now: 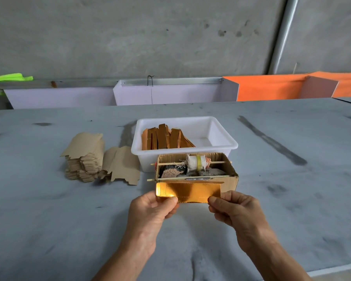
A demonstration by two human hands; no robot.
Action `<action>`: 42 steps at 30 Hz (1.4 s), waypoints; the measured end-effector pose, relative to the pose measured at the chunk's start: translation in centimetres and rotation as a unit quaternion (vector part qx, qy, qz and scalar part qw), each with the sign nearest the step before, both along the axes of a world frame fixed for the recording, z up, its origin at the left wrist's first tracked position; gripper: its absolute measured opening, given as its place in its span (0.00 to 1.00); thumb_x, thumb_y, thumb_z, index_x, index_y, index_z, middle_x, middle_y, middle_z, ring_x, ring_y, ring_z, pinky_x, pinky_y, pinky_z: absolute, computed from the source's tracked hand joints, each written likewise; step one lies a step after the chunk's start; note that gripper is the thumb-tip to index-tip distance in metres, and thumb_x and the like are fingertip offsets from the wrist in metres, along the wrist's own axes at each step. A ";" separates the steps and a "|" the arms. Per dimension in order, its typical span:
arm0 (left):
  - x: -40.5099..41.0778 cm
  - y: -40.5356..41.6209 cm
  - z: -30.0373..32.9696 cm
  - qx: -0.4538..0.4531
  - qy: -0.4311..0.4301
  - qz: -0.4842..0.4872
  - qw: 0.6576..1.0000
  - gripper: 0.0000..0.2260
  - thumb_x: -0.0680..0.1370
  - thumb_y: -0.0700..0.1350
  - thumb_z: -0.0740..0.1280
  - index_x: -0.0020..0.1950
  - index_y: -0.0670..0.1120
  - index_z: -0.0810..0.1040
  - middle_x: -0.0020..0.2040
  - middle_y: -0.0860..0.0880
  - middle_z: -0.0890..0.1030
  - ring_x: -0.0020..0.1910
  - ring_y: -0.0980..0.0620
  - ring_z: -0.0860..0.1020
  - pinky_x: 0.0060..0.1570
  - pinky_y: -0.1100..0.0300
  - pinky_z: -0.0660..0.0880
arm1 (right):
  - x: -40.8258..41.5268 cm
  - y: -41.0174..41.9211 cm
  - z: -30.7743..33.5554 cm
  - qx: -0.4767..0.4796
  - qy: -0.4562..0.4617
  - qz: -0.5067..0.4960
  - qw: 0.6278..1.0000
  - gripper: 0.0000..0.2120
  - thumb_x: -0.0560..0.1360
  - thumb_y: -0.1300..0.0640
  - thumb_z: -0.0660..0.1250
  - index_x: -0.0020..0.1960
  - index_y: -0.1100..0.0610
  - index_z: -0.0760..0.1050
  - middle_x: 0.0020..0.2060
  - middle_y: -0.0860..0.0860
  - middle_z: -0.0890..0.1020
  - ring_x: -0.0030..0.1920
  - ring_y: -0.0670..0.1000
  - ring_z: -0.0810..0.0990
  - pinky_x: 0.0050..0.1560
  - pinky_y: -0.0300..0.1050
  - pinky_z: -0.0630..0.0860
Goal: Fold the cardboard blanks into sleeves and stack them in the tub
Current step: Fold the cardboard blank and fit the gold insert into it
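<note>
I see the grey table (49, 209) filling most of my view, scuffed with dark streaks, and behind its far edge a concrete wall with pale panels (170, 94) and orange panels (272, 88) standing along it. Near the middle of the table sits the white tub (221, 138); folded sleeves (166, 138) lean on edge in its left half, and its right half shows bare floor. Touching the tub's near side is an open cardboard box (229, 179) with two thin sticks laid across it; the farther stick carries a cloth-wrapped roll (196, 162), and some dark lumps lie beneath that I cannot make out. To the left of the tub is the stack of flat blanks (83, 157), brown side up, with a few loose blanks (124, 165) slumped against its right side. Nearest to me, just in front of the box, both hands hold one gold blank (188, 192) up off the table, shiny face toward me. My left hand (152, 209) pinches its lower left corner between thumb and curled fingers, and my right hand (233, 207) pinches the lower right edge the same way.
</note>
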State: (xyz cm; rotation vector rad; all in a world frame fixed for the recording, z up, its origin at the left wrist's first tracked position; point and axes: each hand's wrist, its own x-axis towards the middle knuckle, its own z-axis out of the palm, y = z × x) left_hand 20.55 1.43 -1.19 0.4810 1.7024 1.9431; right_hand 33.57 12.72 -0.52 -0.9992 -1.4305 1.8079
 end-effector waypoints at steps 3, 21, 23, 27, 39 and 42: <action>0.5 0.3 -0.2 0.028 0.008 0.015 0.999 0.07 0.69 0.29 0.70 0.39 0.40 0.81 0.29 0.46 0.82 0.27 0.56 0.79 0.29 0.68 0.75 | -0.2 -0.3 -0.1 0.035 0.021 -0.026 0.999 0.04 0.68 0.70 0.72 0.39 0.65 0.78 0.27 0.54 0.80 0.28 0.47 0.79 0.30 0.37 0.75; 3.2 3.1 -1.3 0.130 -0.093 0.100 0.982 0.07 0.68 0.29 0.72 0.42 0.37 0.78 0.31 0.44 0.83 0.27 0.54 0.79 0.28 0.66 0.75 | -2.6 -3.0 -1.6 -0.123 0.144 -0.057 0.980 0.28 0.59 0.64 0.75 0.58 0.60 0.73 0.32 0.53 0.81 0.31 0.45 0.81 0.39 0.43 0.71; 3.5 3.3 -1.3 0.132 -0.093 0.103 0.981 0.07 0.68 0.29 0.72 0.42 0.37 0.77 0.30 0.46 0.82 0.26 0.55 0.77 0.28 0.67 0.74 | -3.2 -3.6 -1.8 -0.153 0.155 -0.046 0.975 0.23 0.56 0.62 0.74 0.51 0.60 0.76 0.30 0.50 0.81 0.30 0.44 0.80 0.38 0.43 0.70; 3.5 2.8 -1.5 0.125 -0.082 0.076 0.986 0.07 0.67 0.29 0.72 0.41 0.38 0.79 0.29 0.45 0.81 0.27 0.53 0.77 0.28 0.64 0.75 | -3.1 -3.3 -2.1 -0.190 0.170 -0.049 0.966 0.09 0.60 0.62 0.73 0.36 0.58 0.74 0.26 0.51 0.78 0.26 0.44 0.74 0.29 0.36 0.70; 1.9 1.5 -1.3 0.115 -0.199 0.015 0.973 0.16 0.79 0.49 0.58 0.43 0.37 0.76 0.32 0.39 0.82 0.25 0.49 0.79 0.21 0.62 0.74 | -1.3 -2.0 -2.6 -0.141 0.156 -0.063 0.976 0.10 0.78 0.57 0.62 0.42 0.58 0.77 0.35 0.56 0.84 0.32 0.48 0.78 0.35 0.43 0.70; 0.9 1.1 -1.2 0.087 -0.182 0.006 0.979 0.18 0.76 0.54 0.60 0.43 0.40 0.78 0.30 0.43 0.81 0.23 0.51 0.77 0.19 0.63 0.71 | -0.6 -1.6 -2.9 -0.101 0.149 -0.069 0.981 0.10 0.78 0.56 0.62 0.42 0.58 0.78 0.32 0.55 0.82 0.32 0.48 0.77 0.35 0.42 0.70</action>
